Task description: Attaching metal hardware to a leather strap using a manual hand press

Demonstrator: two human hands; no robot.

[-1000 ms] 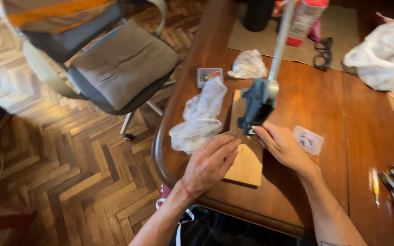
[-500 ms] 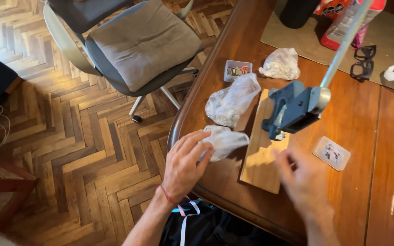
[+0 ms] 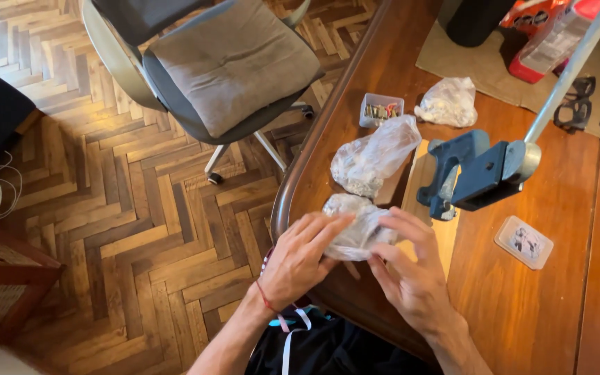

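Head view: both my hands grasp a small crumpled clear plastic bag (image 3: pixel 355 226) at the table's near edge.

My left hand (image 3: pixel 300 260) pinches from 8 o'clock, fingers extended flat; my right hand (image 3: pixel 411 274) grips from 4 o'clock, fingers curled.

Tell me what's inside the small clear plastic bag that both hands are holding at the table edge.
The left hand and right hand cover much of the plastic bag. Its crinkled film shows only a pale, greyish mass; single items cannot be made out.
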